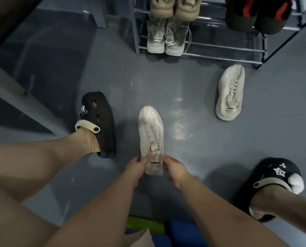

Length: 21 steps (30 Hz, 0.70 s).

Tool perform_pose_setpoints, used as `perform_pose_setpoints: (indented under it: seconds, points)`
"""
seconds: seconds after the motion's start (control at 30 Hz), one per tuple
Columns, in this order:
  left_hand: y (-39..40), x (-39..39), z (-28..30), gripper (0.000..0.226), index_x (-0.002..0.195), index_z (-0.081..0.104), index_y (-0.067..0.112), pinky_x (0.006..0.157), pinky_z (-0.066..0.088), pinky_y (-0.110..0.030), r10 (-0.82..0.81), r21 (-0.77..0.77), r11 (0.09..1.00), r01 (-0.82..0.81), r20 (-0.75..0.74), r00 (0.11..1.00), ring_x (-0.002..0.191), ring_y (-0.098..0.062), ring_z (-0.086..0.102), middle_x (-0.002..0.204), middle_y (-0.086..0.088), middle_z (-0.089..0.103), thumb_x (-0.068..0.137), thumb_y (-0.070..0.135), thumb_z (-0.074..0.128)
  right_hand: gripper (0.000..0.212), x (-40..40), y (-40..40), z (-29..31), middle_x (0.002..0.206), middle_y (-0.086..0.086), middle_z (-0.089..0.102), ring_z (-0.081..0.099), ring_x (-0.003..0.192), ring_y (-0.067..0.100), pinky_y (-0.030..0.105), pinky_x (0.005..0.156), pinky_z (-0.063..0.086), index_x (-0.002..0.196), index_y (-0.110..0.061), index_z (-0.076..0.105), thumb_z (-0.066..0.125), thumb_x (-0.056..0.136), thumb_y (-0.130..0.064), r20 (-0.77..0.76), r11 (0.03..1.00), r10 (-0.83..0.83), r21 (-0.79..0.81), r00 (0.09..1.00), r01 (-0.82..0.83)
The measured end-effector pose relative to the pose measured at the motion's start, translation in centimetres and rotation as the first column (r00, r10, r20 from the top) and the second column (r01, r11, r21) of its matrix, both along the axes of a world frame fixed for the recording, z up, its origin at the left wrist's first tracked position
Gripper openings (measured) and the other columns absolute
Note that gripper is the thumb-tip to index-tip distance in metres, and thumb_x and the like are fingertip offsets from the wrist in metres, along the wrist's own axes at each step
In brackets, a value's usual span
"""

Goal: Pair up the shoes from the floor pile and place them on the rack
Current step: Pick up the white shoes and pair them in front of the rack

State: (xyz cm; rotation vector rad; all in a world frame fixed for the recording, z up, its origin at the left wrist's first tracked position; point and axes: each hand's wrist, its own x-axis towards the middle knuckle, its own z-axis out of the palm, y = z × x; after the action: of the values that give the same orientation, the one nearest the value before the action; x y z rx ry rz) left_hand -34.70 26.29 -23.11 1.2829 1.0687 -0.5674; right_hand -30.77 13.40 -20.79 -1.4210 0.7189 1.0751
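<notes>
A seated person grips a cream sneaker (pixel 151 139) at its heel end, low in the centre of the frame, with the left hand (pixel 137 165) curled around one side and the right hand (pixel 175 168) pinching the other. Both hands are closed on the shoe, whose toe points up the frame toward the rack (pixel 225 50). Its apparent partner, a second cream sneaker (pixel 229 93), lies alone on the grey floor (pixel 166 86) at centre right, just below the rack's lowest bars and well apart from the held shoe.

The rack, across the top of the frame, already carries a beige pair (pixel 175 6), a grey pair (pixel 166 38) beneath it, and a dark pair with red trim (pixel 255 13) at upper right. The person's own feet, in black clogs (pixel 100 122), sit at either side.

The step in hand appears to be matching the two cream shoes. It would go best with one hand freed to collect the partner, both toes turned the same way, and the pair set side by side in the open stretch of the bottom shelf right of the grey pair, soles flat across the bars so neither tips through.
</notes>
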Motion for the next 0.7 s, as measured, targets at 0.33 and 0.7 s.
perform_pose_setpoints:
  seconds: [0.33, 0.7]
  points:
    - [-2.0, 2.6, 2.7, 0.042, 0.120, 0.046, 0.008, 0.068, 0.054, -0.028, 0.284, -0.154, 0.952, -0.263, 0.137, 0.949, 0.091, -0.021, 0.064, 0.116, -0.011, 0.062, 0.085, 0.020, 0.068, 0.035, 2.7, -0.9, 2.0, 0.087, 0.006, 0.066, 0.061, 0.068, 0.012, 0.015, 0.054, 0.051, 0.117, 0.000, 0.060, 0.068, 0.085, -0.010, 0.164, 0.996, -0.084, 0.054, 0.983, 0.076]
    - [-4.3, 5.0, 6.1, 0.046, 0.125, 0.047, 0.010, 0.084, 0.054, -0.037, 0.202, -0.191, 0.970, -0.153, 0.272, 0.941, 0.090, -0.022, 0.065, 0.105, -0.009, 0.065, 0.085, 0.019, 0.068, 0.056, 3.7, -3.4, 5.0, 0.114, 0.005, 0.064, 0.062, 0.081, 0.012, 0.023, 0.061, 0.049, 0.137, -0.011, 0.043, 0.067, 0.085, -0.010, 0.114, 0.949, -0.281, 0.178, 0.953, 0.259]
